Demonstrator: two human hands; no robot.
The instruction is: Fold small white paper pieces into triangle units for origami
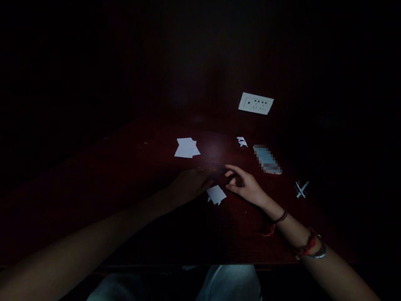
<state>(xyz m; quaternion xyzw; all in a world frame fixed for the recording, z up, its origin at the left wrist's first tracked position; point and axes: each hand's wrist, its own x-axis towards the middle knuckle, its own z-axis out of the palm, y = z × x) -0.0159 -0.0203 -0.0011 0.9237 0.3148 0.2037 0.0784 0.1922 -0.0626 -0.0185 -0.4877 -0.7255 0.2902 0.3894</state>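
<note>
A small pile of white paper pieces (pixel 216 194) lies on the dark red table in front of me, its corners sticking out at different angles. My left hand (pixel 192 182) reaches in from the left, in shadow, fingers stretched forward and the thumb beside the pile's upper left edge. Whether the thumb touches the paper is too dark to tell. To the right of the pile is my right hand (pixel 246 184), fingers loosely bent and apart, with nothing seen in it. Beyond both hands sits a larger stack of white paper (pixel 186 148), turned edges overlapping.
Crumpled white scraps (pixel 242 141) lie toward the back. A phone-like object (pixel 267 159), blurred by pixelation, rests to the right. Crossed white strips (pixel 301 190) lie farther right. A white socket plate (pixel 256 103) is on the wall behind. The table's front edge (pixel 175 265) runs above my knees.
</note>
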